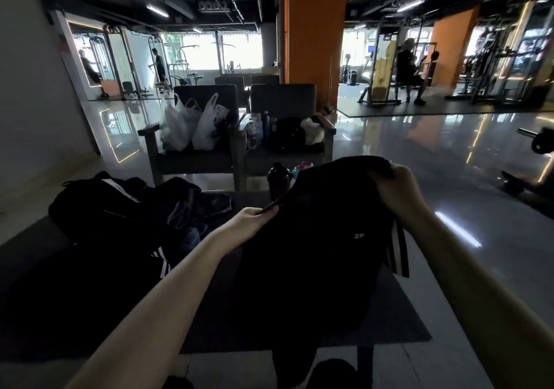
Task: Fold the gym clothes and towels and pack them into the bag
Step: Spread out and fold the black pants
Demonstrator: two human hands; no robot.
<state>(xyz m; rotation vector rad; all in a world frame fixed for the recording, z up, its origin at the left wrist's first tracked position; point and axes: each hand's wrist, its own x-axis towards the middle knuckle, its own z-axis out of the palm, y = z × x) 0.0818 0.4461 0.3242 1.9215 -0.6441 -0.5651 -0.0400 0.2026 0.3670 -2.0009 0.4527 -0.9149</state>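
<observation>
We hold the black garment (314, 239) in the air over the counter (398, 313). Our left hand (254, 218) pinches its edge, and our right hand (395, 185) grips the top corner with curled fingers. To fold it well, we should stretch this top edge straight, then lay the cloth flat. More dark clothes (180, 209) lie on the left. Behind them stands a black bottle (278, 179).

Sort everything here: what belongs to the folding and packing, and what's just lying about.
Job: black striped-side garment, gripped by left hand and right hand; black fabric bag; crumpled blue-grey cloth.

Lying about: black plastic shaker bottle; white plastic carrier bags on grey chair; black weight plate.
</observation>
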